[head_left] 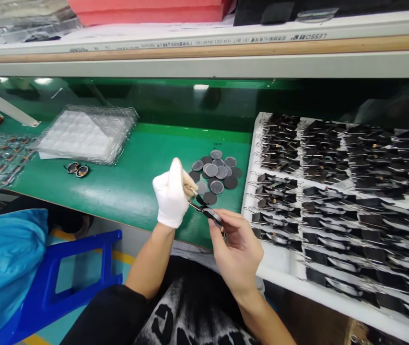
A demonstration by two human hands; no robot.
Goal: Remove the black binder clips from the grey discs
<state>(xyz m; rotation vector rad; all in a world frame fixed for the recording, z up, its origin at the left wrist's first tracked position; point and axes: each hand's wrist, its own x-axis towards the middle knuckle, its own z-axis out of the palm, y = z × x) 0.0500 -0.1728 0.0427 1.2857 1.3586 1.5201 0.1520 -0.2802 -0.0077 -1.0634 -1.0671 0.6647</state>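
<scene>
My left hand (171, 196), in a white glove, is closed on the wire handles of a black binder clip (204, 209) above the front edge of the green table (132, 177). My bare right hand (236, 249) pinches a small dark round part (214, 215) held in the clip's jaws. A pile of several grey and black discs (216, 172) lies on the table just beyond my hands.
A white tray (258, 273) at the right holds rows of several black binder clips with parts. A stack of clear blister trays (85, 134) sits at the left, two small round parts (77, 169) near it. A blue stool (78, 273) stands below left.
</scene>
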